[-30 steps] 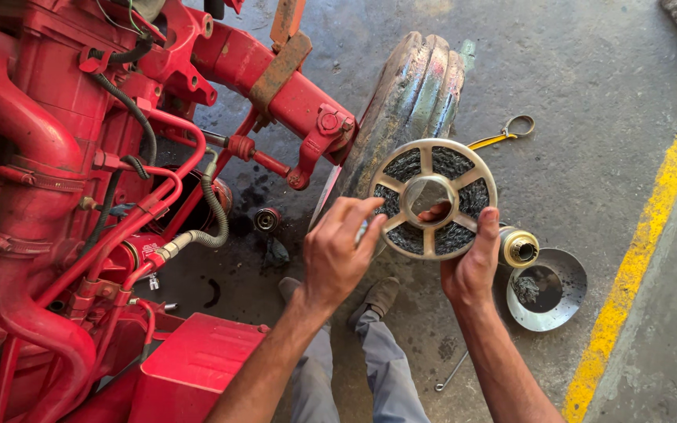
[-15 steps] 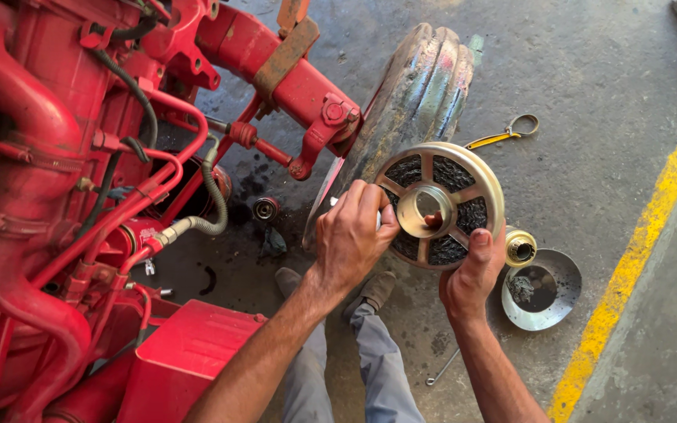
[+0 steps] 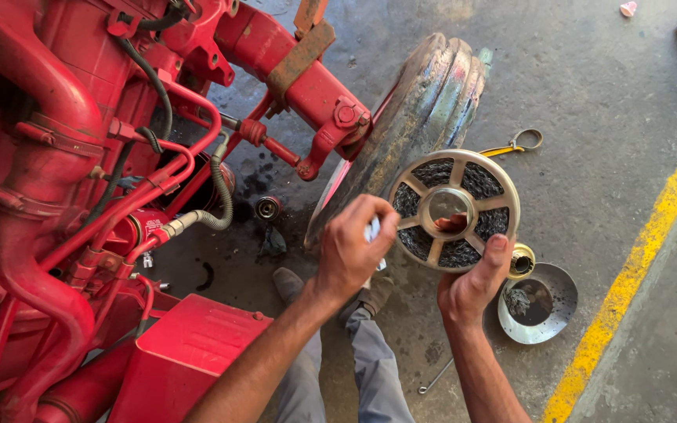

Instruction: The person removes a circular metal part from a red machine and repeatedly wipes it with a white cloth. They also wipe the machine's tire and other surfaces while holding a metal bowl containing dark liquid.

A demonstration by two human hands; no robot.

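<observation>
Round spoked filter element (image 3: pixel 454 210) out of red tractor (image 3: pixel 80 196), dirty mesh; right hand (image 3: pixel 473 288) grips rim, left hand (image 3: pixel 352 252) closed on white scrap (image 3: pixel 373 230); metal bowl (image 3: pixel 538 304) on floor, unfitted.

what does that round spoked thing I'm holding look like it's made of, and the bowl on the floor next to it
The round spoked part looks like bare metal, dull silver with a shiny hub, packed with dark mesh that may be wire. The bowl looks like thin metal too, smooth grey sheen, dirty inside.
</observation>
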